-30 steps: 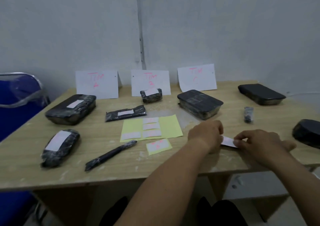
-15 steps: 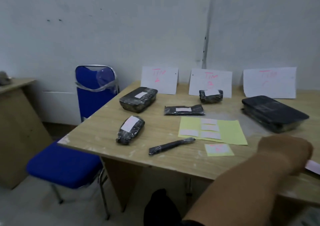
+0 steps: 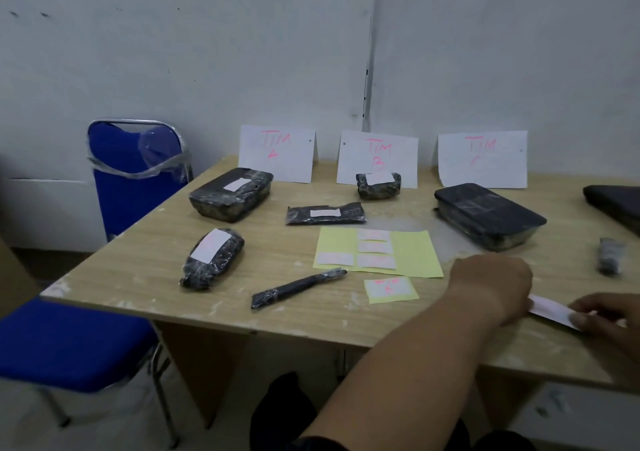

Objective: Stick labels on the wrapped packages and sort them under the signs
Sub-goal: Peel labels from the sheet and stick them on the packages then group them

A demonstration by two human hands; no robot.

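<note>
My left hand (image 3: pixel 491 286) and my right hand (image 3: pixel 604 313) pinch the two ends of a white label (image 3: pixel 550 310) at the table's front right. Three signs lean on the wall: TIM A (image 3: pixel 277 152), TIM B (image 3: pixel 377 158), TIM C (image 3: pixel 483 158). Labelled black packages lie below: a box (image 3: pixel 230 194) and an oval bundle (image 3: pixel 211 258) under A, a small bundle (image 3: pixel 378 184) and a flat pack (image 3: pixel 325 214) under B. An unlabelled black box (image 3: pixel 488 215) sits under C. A small unlabelled package (image 3: pixel 609 260) lies at the right.
A yellow sheet (image 3: pixel 412 255) with several white labels lies mid-table, a cut yellow piece (image 3: pixel 390 289) with one label before it, and a wrapped pen (image 3: pixel 298 288) to its left. Another black box (image 3: pixel 614 204) is cut off at the right. A blue chair (image 3: pixel 131 180) stands left of the wooden table (image 3: pixel 138 274).
The view swung left and then partly back. Both hands stay on the white label at the front right edge; the right hand is in view again. The packages have not moved.
</note>
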